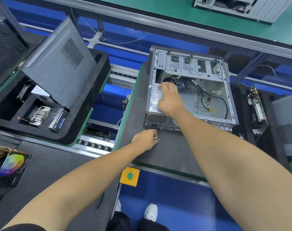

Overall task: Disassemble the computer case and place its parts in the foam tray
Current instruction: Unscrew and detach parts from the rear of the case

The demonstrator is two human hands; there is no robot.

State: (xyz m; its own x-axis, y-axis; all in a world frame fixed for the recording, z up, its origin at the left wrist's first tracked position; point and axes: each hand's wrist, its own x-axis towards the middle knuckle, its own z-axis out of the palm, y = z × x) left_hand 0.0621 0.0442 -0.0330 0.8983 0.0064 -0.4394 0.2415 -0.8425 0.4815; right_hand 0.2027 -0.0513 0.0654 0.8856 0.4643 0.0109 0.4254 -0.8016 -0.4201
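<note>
- Your dark grey work mat point(167, 152) spreads across the middle, and the open silver metal computer case point(190, 90) lies on its side at its twelve o'clock end.
- The black foam tray point(90, 112) sits at nine o'clock from the case, well apart across a gap of blue frame and rollers; a grey steel side panel point(58, 67) with a perforated vent leans tilted in it over a finned heat sink point(39, 115) and a drive point(57, 120).
- A second black foam tray point(242, 104) lies just beside the case at three o'clock, with a green circuit board point(257, 105) standing on edge in it.
- Inside the case, loose black cables point(215, 100) trail over the bare floor at three o'clock from your right hand.
- Your right hand point(169, 99) reaches into the case and rests on the labelled silver power supply point(156, 97), fingers curled over its far edge; whether they grip it, you cannot tell.
- Your left hand point(146, 139) rests on the mat at six o'clock from the case, its fingertips pinching small metal screws point(157, 138).
- A yellow box with a green push button point(130, 176) sits at the mat's six o'clock edge.
</note>
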